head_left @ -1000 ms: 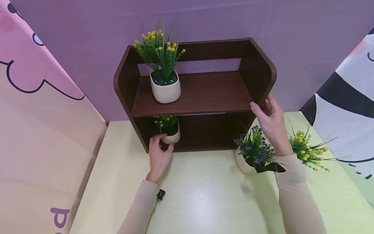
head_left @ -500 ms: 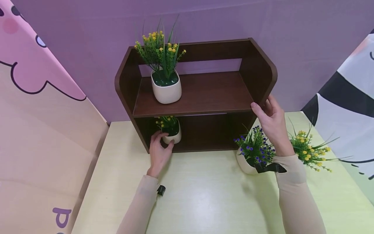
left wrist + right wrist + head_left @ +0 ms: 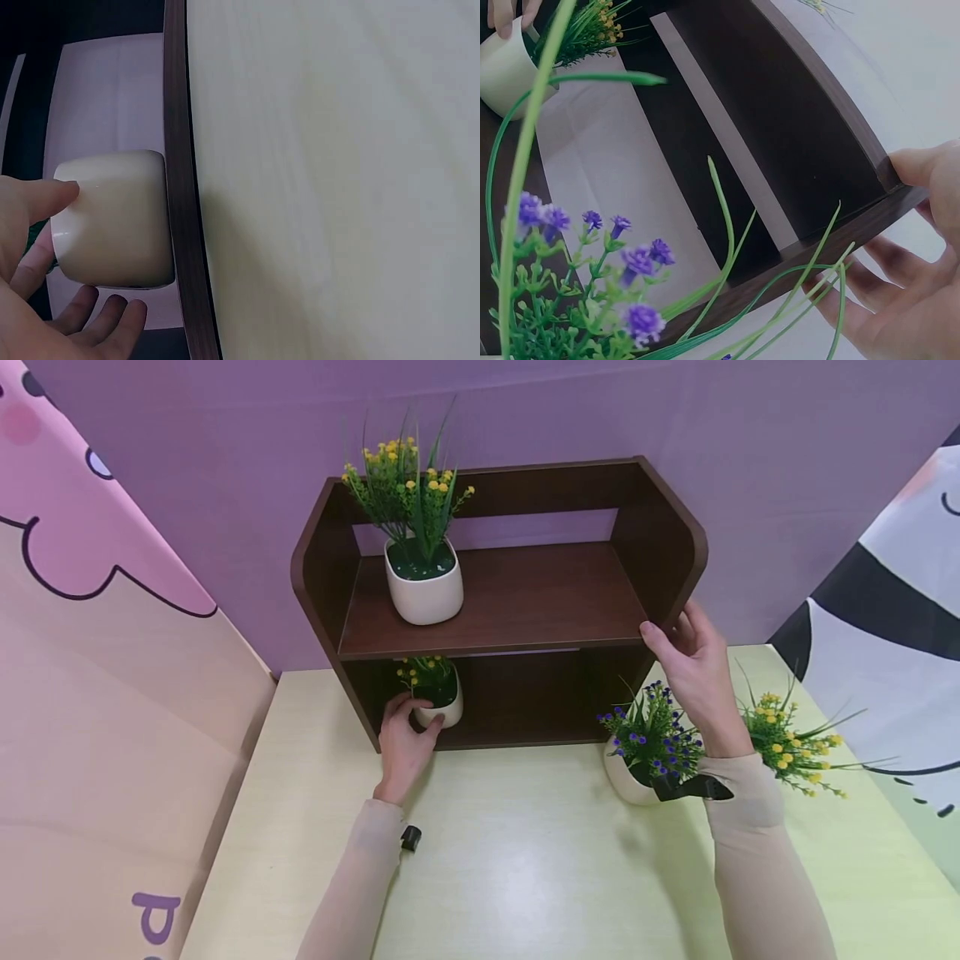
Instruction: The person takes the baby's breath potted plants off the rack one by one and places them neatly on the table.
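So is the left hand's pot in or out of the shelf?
In: the pot is in the lower level of the shelf, behind the front edge.

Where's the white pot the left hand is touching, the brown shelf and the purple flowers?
White pot (image 3: 116, 225): left wrist view, on its smooth side.
Brown shelf (image 3: 525, 593): head view, on its bare upper board.
Purple flowers (image 3: 637, 261): right wrist view, on one bloom.

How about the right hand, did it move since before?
No: the right hand grips the same spot on the right side of the two-tier brown shelf.
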